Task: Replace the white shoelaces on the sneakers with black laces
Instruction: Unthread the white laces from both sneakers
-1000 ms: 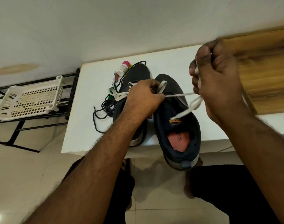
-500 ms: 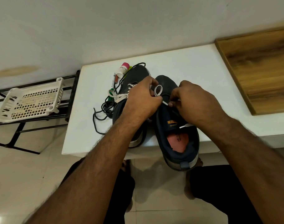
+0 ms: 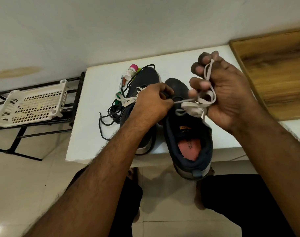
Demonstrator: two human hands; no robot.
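Above dark sneaker [image 3: 188, 134], flat (seemingly cotton) white lace [image 3: 207, 100], looped

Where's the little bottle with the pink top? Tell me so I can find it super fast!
Start at the white table by the wall and find the two dark sneakers on it. Go to the toe of the left sneaker, at the far end. The little bottle lies beside it on the left: white label, bright pink cap, unlike the thin pens next to it.
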